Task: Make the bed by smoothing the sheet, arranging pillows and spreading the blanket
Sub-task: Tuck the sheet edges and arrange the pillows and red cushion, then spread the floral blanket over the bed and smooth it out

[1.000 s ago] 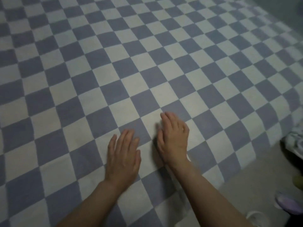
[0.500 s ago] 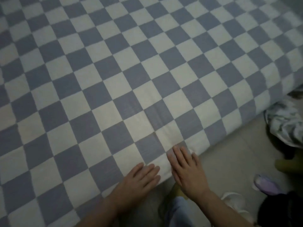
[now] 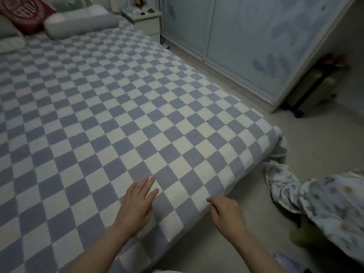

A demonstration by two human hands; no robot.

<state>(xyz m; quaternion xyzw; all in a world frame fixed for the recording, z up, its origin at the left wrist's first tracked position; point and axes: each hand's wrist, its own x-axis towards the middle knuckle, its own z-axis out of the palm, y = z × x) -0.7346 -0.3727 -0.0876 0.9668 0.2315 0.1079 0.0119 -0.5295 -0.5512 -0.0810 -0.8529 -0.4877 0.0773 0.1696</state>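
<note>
Checkered sheet (image 3: 122, 107), blue-grey and cream squares, spread flat over the bed and reaching its foot edge and right-hand corner. Left hand (image 3: 136, 203) lies palm down on the sheet near the foot edge, fingers straight and slightly spread, holding nothing. Right hand (image 3: 226, 213) sits at the very edge of the bed, just beside the left hand, with its fingers curled; the fingertips (image 3: 211, 200) appear to pinch the sheet's border, though the contact is too small and dim to confirm. At the head of the bed, well apart from both hands, a long grey pillow (image 3: 78, 24) lies across the sheet, with a dark red cushion (image 3: 23, 11) just behind it to the left. A white nightstand (image 3: 143, 18) stands beside the head of the bed. Pale blue sliding wardrobe doors (image 3: 246, 36) run along the far side of the floor strip. On the floor (image 3: 315, 138) near the bed's corner lies a crumpled floral blanket (image 3: 325, 205), apart from the sheet.
</note>
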